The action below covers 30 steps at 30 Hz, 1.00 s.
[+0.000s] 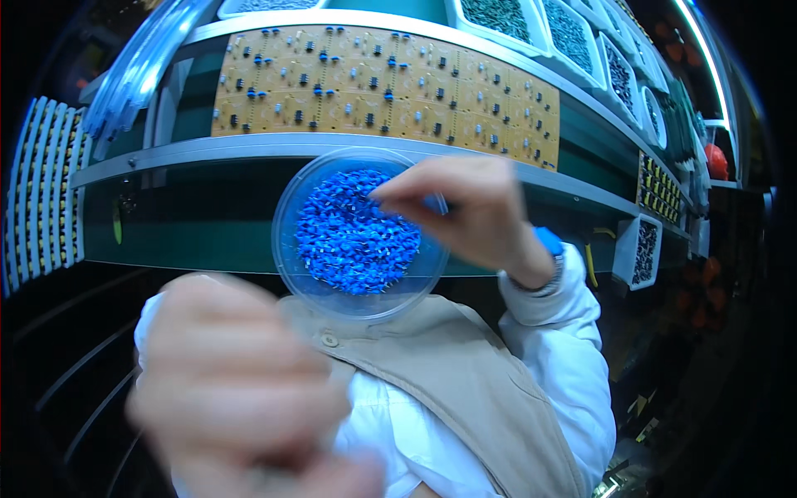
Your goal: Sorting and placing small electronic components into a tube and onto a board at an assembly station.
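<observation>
A round clear plastic bowl (286,274) full of small blue electronic components with thin wire leads (357,236) stands at the bench's near edge, in front of my body. My right hand (465,203) reaches over the bowl's right side, thumb and forefinger pinched together just above the blue parts. Whatever the fingertips hold, if anything, is too small to tell. Close and blurred at the lower left is my left hand (241,373), raised with its fingers curled in. Its palm is hidden. Beyond the bowl, a long yellow-brown circuit board panel (382,83) carries several black, grey and blue components.
A metal rail (232,148) runs between bowl and board. White bins (573,41) of small parts line the far right. Another bin (638,249) sits at the right, below a smaller populated board (658,184). Racked strips (46,191) stand at the left, near clear plastic tubes (145,70).
</observation>
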Available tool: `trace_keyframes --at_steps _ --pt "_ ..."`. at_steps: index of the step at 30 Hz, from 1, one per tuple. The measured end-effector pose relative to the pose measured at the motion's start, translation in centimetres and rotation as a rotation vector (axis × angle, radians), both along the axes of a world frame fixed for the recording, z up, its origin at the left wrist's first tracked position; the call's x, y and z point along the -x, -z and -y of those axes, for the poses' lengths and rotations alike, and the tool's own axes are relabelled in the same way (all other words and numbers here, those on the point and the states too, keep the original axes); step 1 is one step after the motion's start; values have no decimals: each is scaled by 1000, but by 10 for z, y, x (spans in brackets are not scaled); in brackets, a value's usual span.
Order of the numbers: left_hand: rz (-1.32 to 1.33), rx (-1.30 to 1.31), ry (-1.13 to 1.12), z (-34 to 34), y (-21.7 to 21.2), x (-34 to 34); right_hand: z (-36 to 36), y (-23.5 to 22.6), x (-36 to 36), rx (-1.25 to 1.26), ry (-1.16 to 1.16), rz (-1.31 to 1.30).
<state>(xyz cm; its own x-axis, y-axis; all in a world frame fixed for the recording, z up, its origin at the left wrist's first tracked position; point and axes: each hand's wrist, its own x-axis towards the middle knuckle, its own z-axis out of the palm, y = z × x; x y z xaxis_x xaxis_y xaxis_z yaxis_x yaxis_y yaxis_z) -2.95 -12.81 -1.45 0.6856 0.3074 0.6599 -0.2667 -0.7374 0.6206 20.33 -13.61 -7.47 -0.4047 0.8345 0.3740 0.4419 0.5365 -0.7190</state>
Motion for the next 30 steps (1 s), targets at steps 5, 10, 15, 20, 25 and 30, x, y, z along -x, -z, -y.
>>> trace_keyframes --at_steps 5,10,15,20,25,30 --pt "-689 -190 -102 -1 46 -34 -43 -13 -29 -59 273 95" --pt "-861 -325 -175 -7 73 -45 -71 17 -37 -211 185 322" --pt "-834 -216 -116 -13 71 -41 -77 25 -35 -199 178 345" --pt "-765 -82 -134 -15 67 -41 -79 29 -33 -311 156 356" --pt "-750 43 -144 -20 58 -39 -81 21 -30 -482 66 549" --pt "-542 73 -257 -30 54 -27 -53 5 -25 -497 25 506"
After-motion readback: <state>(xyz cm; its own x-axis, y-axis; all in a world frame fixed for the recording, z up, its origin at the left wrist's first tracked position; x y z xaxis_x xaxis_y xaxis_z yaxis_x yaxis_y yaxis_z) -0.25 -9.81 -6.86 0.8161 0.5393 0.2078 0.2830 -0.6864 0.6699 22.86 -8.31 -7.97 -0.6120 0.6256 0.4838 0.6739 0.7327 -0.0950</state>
